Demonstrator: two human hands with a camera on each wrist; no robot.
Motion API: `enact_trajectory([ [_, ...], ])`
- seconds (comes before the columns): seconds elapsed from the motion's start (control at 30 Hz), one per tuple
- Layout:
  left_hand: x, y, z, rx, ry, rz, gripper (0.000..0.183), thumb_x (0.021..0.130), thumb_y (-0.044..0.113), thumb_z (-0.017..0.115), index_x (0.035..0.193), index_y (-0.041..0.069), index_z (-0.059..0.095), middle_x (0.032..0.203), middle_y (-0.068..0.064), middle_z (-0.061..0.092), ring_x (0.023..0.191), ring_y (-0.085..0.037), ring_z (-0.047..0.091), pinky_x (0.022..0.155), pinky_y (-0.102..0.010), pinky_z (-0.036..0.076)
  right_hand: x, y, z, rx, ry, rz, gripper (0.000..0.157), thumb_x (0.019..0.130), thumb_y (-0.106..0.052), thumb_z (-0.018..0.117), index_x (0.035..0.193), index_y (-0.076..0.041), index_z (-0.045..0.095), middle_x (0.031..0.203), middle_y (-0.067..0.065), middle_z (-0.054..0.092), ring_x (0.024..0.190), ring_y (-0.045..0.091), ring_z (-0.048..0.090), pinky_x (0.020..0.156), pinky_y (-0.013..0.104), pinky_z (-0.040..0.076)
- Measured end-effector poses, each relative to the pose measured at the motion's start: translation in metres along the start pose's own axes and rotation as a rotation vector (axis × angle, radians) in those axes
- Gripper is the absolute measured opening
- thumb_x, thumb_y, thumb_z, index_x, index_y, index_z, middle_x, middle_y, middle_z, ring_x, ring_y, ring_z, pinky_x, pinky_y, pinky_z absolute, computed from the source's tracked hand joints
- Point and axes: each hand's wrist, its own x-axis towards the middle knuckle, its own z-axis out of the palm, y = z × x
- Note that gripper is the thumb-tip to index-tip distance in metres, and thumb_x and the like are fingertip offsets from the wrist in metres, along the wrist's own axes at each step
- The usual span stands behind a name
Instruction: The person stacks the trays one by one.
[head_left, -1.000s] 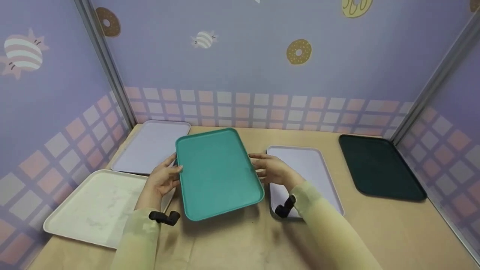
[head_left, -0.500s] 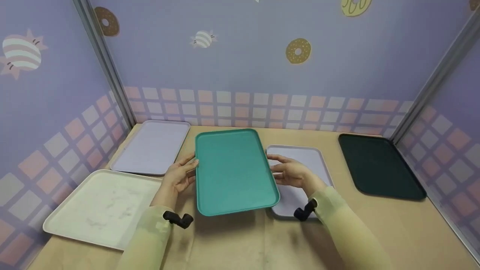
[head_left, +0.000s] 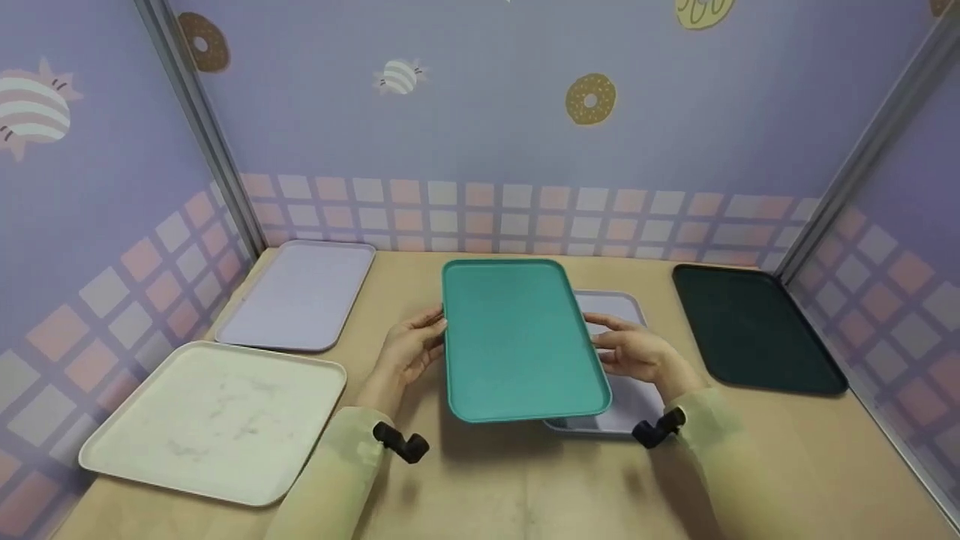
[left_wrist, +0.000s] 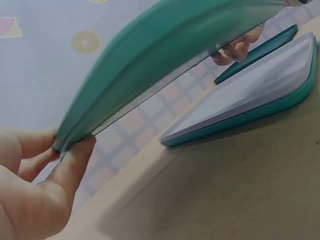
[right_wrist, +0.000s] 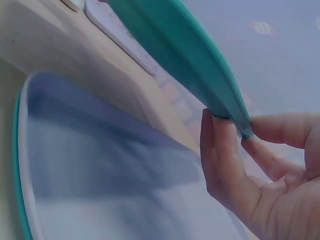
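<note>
Both hands hold a teal tray by its two long sides, raised over the table. My left hand pinches the left rim, thumb on one face and fingers on the other, as the left wrist view shows. At the opposite rim, my right hand pinches with thumb and fingers, also plain in the right wrist view. Below and to the right lies a lavender tray, partly covered by the teal one in the head view. Another teal tray is stacked under the lavender tray.
A cream tray with grey smudges lies at the front left, and a second lavender tray behind it. To the far right rests a dark green tray. Patterned walls enclose the table at back and sides.
Both hands have carried the teal tray to the right, from near the left trays to partly over the lavender stack. Its tilt in the view has straightened. The other trays stay put.
</note>
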Motion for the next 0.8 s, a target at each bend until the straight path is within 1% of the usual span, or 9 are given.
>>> enact_trajectory([
  [0.07,0.0,-0.004,0.006,0.05,-0.063,-0.004,0.054,0.103,-0.002,0.054,0.156,0.004,0.043,0.154,-0.019,0.051,0.094,-0.008,0.072,0.077,-0.023,0.062,-0.006,0.001,-0.009,0.014,0.001,0.0,0.069,0.105,-0.003,0.051,0.164,-0.01,0.016,0.101,-0.001,0.075,0.092,0.013,0.074,0.081,0.027,0.062],
  [0.2,0.0,-0.012,0.017,0.155,-0.163,-0.022,0.063,0.102,-0.004,0.055,0.16,0.011,0.035,0.159,-0.021,0.043,0.098,-0.01,0.071,0.084,-0.028,0.062,-0.018,0.003,-0.026,0.0,0.026,-0.006,0.072,0.104,-0.004,0.054,0.165,-0.011,0.015,0.104,-0.001,0.074,0.094,0.014,0.074,0.083,0.029,0.062],
  [0.27,0.0,-0.016,0.023,0.189,-0.192,-0.032,0.066,0.102,-0.005,0.054,0.162,0.012,0.032,0.158,-0.022,0.043,0.098,-0.011,0.071,0.087,-0.033,0.063,-0.024,0.005,-0.032,-0.029,0.049,-0.008,0.072,0.105,-0.006,0.055,0.165,-0.01,0.015,0.104,-0.002,0.073,0.093,0.013,0.074,0.083,0.029,0.062],
  [0.33,0.001,-0.02,0.032,0.215,-0.198,-0.037,0.067,0.102,-0.005,0.054,0.162,0.012,0.029,0.158,-0.022,0.043,0.102,-0.013,0.071,0.09,-0.038,0.062,-0.03,0.006,-0.038,-0.057,0.076,-0.01,0.071,0.105,-0.007,0.054,0.165,-0.01,0.017,0.103,-0.003,0.073,0.092,0.012,0.073,0.082,0.029,0.061],
  [0.4,0.001,-0.024,0.041,0.225,-0.172,-0.039,0.066,0.102,-0.004,0.055,0.162,0.011,0.03,0.157,-0.022,0.044,0.105,-0.017,0.072,0.089,-0.04,0.063,-0.035,0.008,-0.042,-0.095,0.115,-0.019,0.068,0.106,-0.009,0.053,0.165,-0.009,0.019,0.102,-0.004,0.072,0.091,0.012,0.073,0.082,0.029,0.061],
  [0.5,0.001,-0.033,0.055,0.231,-0.111,-0.031,0.063,0.101,-0.002,0.058,0.159,0.006,0.035,0.155,-0.022,0.048,0.111,-0.02,0.071,0.083,-0.035,0.064,-0.042,0.01,-0.049,-0.152,0.188,-0.033,0.064,0.107,-0.011,0.052,0.164,-0.009,0.023,0.102,-0.005,0.068,0.088,0.01,0.07,0.081,0.029,0.06],
  [0.63,0.003,-0.047,0.071,0.222,-0.039,-0.015,0.053,0.1,0.0,0.062,0.151,0.0,0.047,0.149,-0.022,0.056,0.105,-0.016,0.072,0.075,-0.028,0.063,-0.049,0.013,-0.057,-0.215,0.272,-0.037,0.062,0.107,-0.014,0.052,0.163,-0.01,0.026,0.103,-0.005,0.064,0.085,0.009,0.066,0.079,0.028,0.057],
  [0.73,0.006,-0.057,0.081,0.224,0.017,0.0,0.045,0.099,0.001,0.064,0.144,0.0,0.057,0.142,-0.02,0.062,0.102,-0.015,0.072,0.078,-0.028,0.063,-0.053,0.016,-0.063,-0.235,0.302,-0.033,0.063,0.107,-0.014,0.053,0.164,-0.01,0.026,0.104,-0.006,0.065,0.087,0.009,0.067,0.08,0.029,0.057],
  [0.8,0.007,-0.063,0.088,0.239,0.048,0.009,0.041,0.099,0.003,0.065,0.14,0.001,0.062,0.14,-0.018,0.065,0.106,-0.016,0.071,0.083,-0.032,0.063,-0.055,0.018,-0.065,-0.241,0.327,-0.03,0.063,0.106,-0.014,0.053,0.163,-0.01,0.027,0.104,-0.008,0.066,0.087,0.009,0.068,0.081,0.029,0.057],
])
